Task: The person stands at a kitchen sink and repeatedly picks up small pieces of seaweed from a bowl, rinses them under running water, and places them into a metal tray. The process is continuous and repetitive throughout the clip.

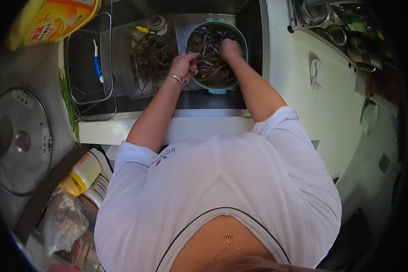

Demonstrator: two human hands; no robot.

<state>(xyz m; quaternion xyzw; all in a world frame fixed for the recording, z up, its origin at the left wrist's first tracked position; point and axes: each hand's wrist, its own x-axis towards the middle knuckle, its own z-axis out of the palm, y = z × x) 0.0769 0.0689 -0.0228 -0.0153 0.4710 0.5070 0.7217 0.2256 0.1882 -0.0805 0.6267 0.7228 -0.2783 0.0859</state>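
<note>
In the sink, a pale green round basin (243, 34) holds water and slender dark brown strips of food (210, 69); their exact kind is unclear. My right hand (230, 50) reaches into the basin's right side, its fingers hidden below the wrist. Over the basin's left rim is my left hand (186, 66), wearing a bracelet, with fingers bent and thumb near the index finger. Whether it pinches a small piece cannot be made out. To its left, a clear plastic tub (136, 93) contains more of the brown strips (153, 54).
A flexible faucet (158, 27) hangs above the tub. Left of it, a wire basket (110, 85) holds a blue-and-white-handled tool (98, 64). Green stalks (68, 102) lie along the sink's edge. A yellow bottle (54, 23) and a glass pot lid (20, 163) are on the left.
</note>
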